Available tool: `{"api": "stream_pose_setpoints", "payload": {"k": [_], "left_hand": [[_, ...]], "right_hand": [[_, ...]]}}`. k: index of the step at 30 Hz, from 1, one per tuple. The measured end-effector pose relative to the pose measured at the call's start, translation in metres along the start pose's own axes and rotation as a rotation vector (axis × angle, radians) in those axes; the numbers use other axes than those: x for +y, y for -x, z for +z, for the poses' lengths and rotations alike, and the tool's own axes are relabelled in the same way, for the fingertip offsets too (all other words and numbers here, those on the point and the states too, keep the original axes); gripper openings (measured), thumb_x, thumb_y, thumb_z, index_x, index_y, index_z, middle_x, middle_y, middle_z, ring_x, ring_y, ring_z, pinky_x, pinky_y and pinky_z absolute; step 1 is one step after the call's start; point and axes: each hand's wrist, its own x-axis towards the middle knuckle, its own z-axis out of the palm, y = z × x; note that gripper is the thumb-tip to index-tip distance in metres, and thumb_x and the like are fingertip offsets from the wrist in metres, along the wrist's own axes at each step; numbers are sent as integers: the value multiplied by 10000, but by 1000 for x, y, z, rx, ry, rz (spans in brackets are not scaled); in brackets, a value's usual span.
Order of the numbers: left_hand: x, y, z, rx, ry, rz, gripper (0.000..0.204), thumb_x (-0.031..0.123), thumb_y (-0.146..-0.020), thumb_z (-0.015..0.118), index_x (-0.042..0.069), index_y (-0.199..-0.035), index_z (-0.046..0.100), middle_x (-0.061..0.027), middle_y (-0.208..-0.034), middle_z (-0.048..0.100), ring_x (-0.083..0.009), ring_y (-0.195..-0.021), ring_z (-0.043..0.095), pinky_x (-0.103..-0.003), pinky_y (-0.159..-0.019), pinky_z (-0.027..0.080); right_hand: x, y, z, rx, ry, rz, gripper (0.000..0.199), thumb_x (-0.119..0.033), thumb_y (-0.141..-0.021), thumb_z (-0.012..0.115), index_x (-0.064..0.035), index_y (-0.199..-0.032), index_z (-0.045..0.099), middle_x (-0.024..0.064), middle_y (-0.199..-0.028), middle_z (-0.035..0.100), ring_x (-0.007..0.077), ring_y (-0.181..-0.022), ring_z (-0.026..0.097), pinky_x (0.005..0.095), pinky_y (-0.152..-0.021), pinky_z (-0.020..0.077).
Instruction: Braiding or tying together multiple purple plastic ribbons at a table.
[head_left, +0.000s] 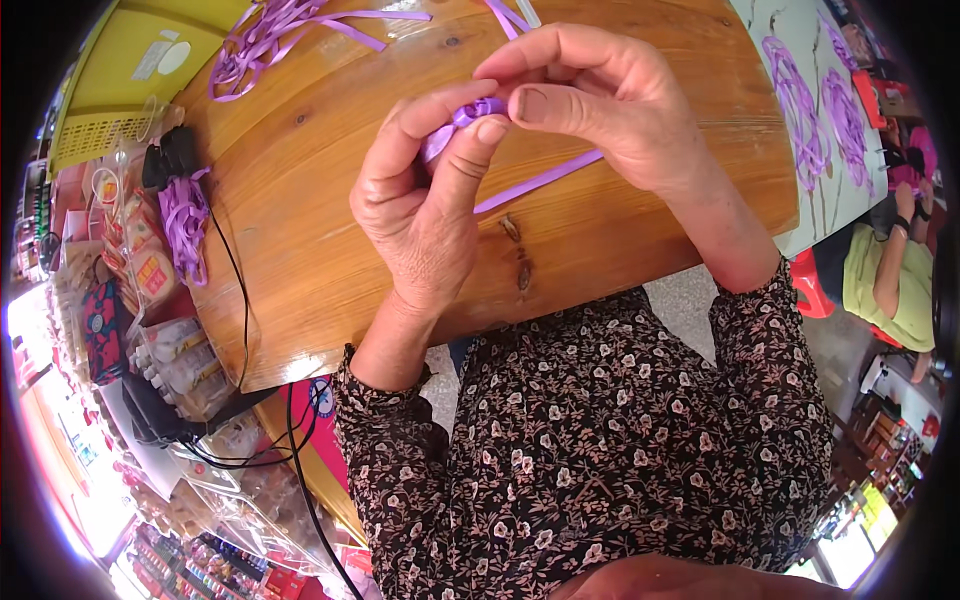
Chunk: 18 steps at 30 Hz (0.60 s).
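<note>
Between the thumb and fingers of my left hand (425, 200) sits a small rolled bud of purple satin ribbon (480, 110), its coiled top facing up. My right hand (610, 105) is beside it, thumb and index finger brought close together at the bud's right edge. Whether a bit of ribbon lies between those right fingertips is too small to make out. A loose purple ribbon strip (540, 183) runs over the wooden table (600, 235) below my hands, slanting from behind my left hand toward my right wrist.
A heap of purple ribbon (265, 45) lies at the far left of the table. More ribbon (183, 225) hangs by its left edge, near a black cable (243, 300). Ribbon bundles (800, 110) lie on a white marbled table at right. A co-worker in yellow-green (890, 270) sits beyond.
</note>
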Motion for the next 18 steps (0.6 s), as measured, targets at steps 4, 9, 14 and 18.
{"api": "stream_pose_setpoints", "payload": {"k": [4, 9, 14, 18], "left_hand": [[-4, -3, -6, -81, -277, 215, 281, -18, -792, 687, 17, -1069, 661, 4, -788, 567, -65, -735, 497, -178, -663, 402], [2, -1, -1, -49, -344, 152, 275, -3, -822, 654, 8, -1097, 652, 7, -765, 524, -75, -736, 482, -183, -679, 391], [-4, 1, -6, -61, -290, 123, 226, 16, -863, 610, -4, -1084, 650, -5, -793, 540, -83, -773, 489, -192, -721, 396], [-7, 1, -9, -56, -203, 98, 207, 19, -877, 593, -19, -1077, 632, -29, -864, 590, -87, -765, 503, -200, -730, 417]], "right_hand": [[2, -2, 0, 21, -60, 55, 243, -21, -861, 619, 36, -1096, 595, 82, -1016, 636, 121, -953, 601, 237, -848, 483], [9, -3, 1, 93, -103, -56, 180, -42, -839, 660, 21, -1007, 639, 69, -939, 663, 115, -868, 632, 227, -798, 509], [8, 2, 4, 173, 249, -290, 147, -42, -836, 665, -6, -978, 652, 43, -925, 664, 88, -845, 625, 207, -745, 514], [6, 2, 1, 44, 373, -310, 228, 63, -847, 598, 41, -1074, 606, 75, -996, 633, 119, -922, 618, 205, -815, 496]]}}
